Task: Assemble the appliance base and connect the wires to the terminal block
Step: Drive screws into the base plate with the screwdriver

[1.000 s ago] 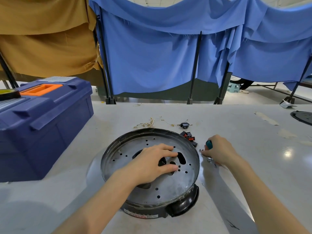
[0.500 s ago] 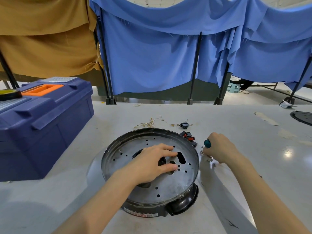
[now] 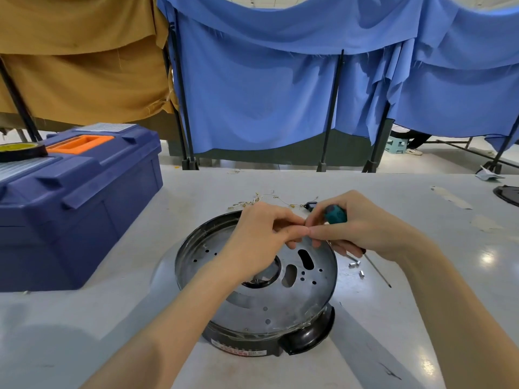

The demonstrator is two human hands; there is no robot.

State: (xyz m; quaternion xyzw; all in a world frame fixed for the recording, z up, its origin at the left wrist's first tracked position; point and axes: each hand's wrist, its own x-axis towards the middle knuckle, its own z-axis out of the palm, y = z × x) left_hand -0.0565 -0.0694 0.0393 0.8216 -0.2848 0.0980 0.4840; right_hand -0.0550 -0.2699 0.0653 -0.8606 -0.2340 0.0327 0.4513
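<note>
Head view: right hand palms screwdriver, shaft angled clear, so its fingertips meet left hand over far rim of appliance base on bench. Both pinch sth too small to tell, prob. one of the spacers. Wires lie beyond base, unconnected.

I am seeing left hand lifting off base | right hand carrying screwdriver over rim | fingers meeting
</note>
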